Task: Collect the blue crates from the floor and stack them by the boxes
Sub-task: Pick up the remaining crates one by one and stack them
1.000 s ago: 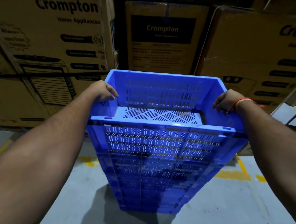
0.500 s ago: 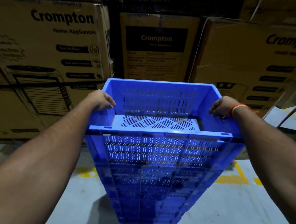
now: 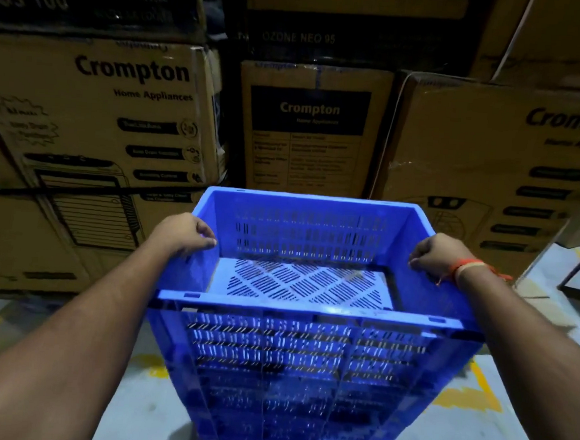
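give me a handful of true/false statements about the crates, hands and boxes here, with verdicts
1. The left hand grips the left rim of the top blue crate. True.
2. The right hand hangs free of the crate. False: it grips the right rim.
3. The top crate holds cardboard packets. False: it is empty, and its slotted floor shows.
4. An orange band sits on the right wrist. True.
5. The cardboard boxes behind the crate are printed "Crompton". True.
6. The crate rests directly on the floor. False: it sits on top of a stack of blue crates.
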{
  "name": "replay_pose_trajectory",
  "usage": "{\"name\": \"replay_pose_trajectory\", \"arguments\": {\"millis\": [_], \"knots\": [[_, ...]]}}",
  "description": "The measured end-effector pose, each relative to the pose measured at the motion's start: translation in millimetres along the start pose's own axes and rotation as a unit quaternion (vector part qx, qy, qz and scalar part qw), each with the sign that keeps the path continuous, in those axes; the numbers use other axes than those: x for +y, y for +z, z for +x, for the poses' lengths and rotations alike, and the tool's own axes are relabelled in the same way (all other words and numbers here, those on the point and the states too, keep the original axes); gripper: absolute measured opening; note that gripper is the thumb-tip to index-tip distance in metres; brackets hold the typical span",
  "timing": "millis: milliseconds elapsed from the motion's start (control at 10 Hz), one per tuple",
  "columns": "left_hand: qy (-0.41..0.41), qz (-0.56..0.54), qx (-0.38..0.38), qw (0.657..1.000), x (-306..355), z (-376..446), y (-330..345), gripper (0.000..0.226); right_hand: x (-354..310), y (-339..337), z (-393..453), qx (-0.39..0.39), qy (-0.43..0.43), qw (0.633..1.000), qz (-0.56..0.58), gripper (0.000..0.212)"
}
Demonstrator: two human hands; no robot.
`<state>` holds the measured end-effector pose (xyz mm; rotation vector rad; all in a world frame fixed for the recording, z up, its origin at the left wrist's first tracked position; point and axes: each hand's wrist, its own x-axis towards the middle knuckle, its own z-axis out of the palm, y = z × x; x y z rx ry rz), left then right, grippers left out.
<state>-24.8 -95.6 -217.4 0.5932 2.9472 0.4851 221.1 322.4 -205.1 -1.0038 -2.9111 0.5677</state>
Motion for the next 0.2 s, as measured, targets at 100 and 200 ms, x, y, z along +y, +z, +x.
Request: {"name": "replay_pose_trajectory", "arguments": {"millis": [100,200], "knots": [[0.032,0.068,0.047,0.996,-2,-2,0,0.034,6,1,9,0.019,-0.01,1.0,-0.006,0.012],[0.049,0.05,0.163,0.984,5,-12,-2,0.037,9,2,6,0.038,-0.025,0.998,-0.039,0.033]]}}
